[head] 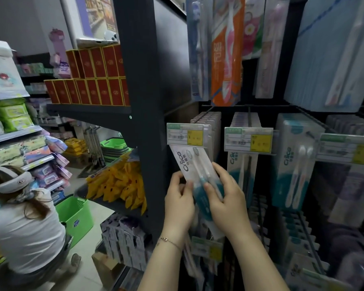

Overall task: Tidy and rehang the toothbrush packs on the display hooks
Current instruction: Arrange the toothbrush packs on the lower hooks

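Gripping one toothbrush pack (189,164) with both hands: left hand (180,200) curled round its left edge with the thumb on the front, right hand (225,198) closed over the teal lower part with the thumb pressed on the blister. Held it tilted, top leaning left, upper end tucked just under the leftmost price tag (186,135) — could not tell if hooked or not. Saw a row of packs (208,120) hanging behind that tag. Noted, just to the right under a second price tag (248,139), another pack (242,164) hanging straight, and further right a twin-brush pack (296,160). Wore a thin bracelet (169,241) on the left wrist. Caught, off to the left past the dark upright post (143,101), red boxes (93,80) stacked on a shelf, yellow packets (118,183) heaped on a lower one, a green basket (76,215) on the floor — and a second person (25,227) crouched beside it, back turned.
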Tool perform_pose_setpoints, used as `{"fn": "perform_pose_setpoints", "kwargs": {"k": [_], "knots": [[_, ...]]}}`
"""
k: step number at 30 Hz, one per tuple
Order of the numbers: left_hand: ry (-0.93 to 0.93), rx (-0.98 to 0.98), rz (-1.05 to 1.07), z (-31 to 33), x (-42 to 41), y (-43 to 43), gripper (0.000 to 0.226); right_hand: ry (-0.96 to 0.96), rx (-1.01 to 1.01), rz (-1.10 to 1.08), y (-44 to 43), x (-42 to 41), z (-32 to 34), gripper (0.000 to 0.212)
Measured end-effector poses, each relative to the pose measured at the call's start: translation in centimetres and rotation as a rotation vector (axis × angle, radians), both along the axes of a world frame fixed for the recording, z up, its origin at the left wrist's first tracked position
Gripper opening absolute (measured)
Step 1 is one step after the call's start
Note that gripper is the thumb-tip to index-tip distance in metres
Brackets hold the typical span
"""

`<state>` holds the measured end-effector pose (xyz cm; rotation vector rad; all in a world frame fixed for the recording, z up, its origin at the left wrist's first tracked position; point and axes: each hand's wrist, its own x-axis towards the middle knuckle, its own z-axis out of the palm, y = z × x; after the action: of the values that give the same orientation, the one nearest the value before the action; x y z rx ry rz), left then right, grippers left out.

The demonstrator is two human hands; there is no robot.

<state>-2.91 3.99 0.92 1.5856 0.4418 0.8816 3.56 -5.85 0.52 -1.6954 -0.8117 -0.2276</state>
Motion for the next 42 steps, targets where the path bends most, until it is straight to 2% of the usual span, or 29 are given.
{"fn": "perform_pose_setpoints", "kwargs": {"k": [10, 15, 26, 31, 33, 38, 42], "knots": [[0.039, 0.132, -0.087, 1.5, 1.0, 0.6, 0.029, 0.064, 0.079, -0.031, 0.6, 0.8, -0.2, 0.024], [0.094, 0.213, -0.062, 0.9, 0.7, 0.6, 0.043, 0.068, 0.067, -0.018, 0.9, 0.7, -1.2, 0.019], [0.255, 0.453, 0.027, 0.1, 0.0, 1.9, 0.049, -0.021, -0.050, -0.069, 1.4, 1.4, -2.0, 0.015], [0.308, 0.580, 0.061, -0.2, -0.8, 2.4, 0.054, -0.039, -0.182, -0.155, 0.3, 1.0, -2.1, 0.034], [0.320, 0.637, 0.082, -0.3, -1.2, 2.4, 0.053, -0.062, -0.211, -0.196, -0.1, 0.7, -2.1, 0.037], [0.326, 0.769, 0.112, -0.8, -2.1, 2.1, 0.042, -0.191, -0.229, -0.214, -0.9, -0.2, -2.5, 0.025], [0.364, 0.879, 0.122, -1.4, -2.6, 1.7, 0.032, -0.222, -0.260, -0.212, -1.4, -0.8, -3.1, 0.022]]}}
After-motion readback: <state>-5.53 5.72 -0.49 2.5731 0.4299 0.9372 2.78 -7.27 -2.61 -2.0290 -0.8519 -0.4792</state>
